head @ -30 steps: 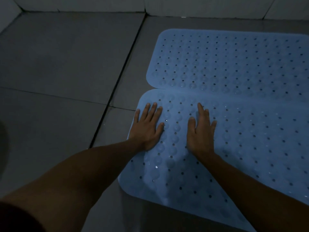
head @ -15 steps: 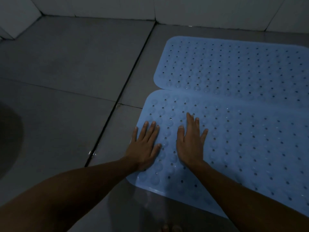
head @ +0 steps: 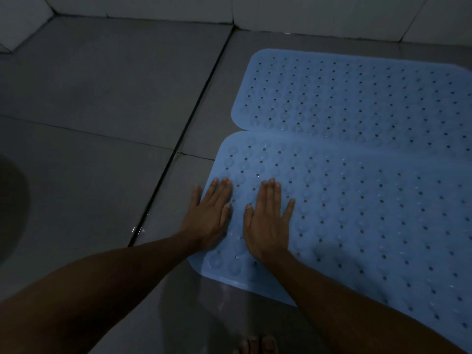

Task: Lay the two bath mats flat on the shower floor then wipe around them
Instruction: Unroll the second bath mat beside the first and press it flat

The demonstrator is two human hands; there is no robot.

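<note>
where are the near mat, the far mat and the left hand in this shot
near mat (head: 370,213), head view, bare dotted middle of the mat
far mat (head: 344,93), head view, its perforated centre
left hand (head: 209,215), head view, back of the hand, pressed flat at the near mat's left edge

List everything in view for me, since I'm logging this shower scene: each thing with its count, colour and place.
bath mats: 2, light blue with small holes, flat on the floor at right; the far mat lies near the wall, the near mat lies edge to edge with it
floor tiles: several, dark grey, large, with dark joints, wet sheen near the hands
wall tiles: several, pale grey, along the top edge
dark rounded shape: 1, at the left edge, too dim to tell what it is
toes: a few, at the bottom edge
left hand: 1, fingers straight, pressing the near mat's left edge
right hand: 1, flat on the near mat beside the left
</note>
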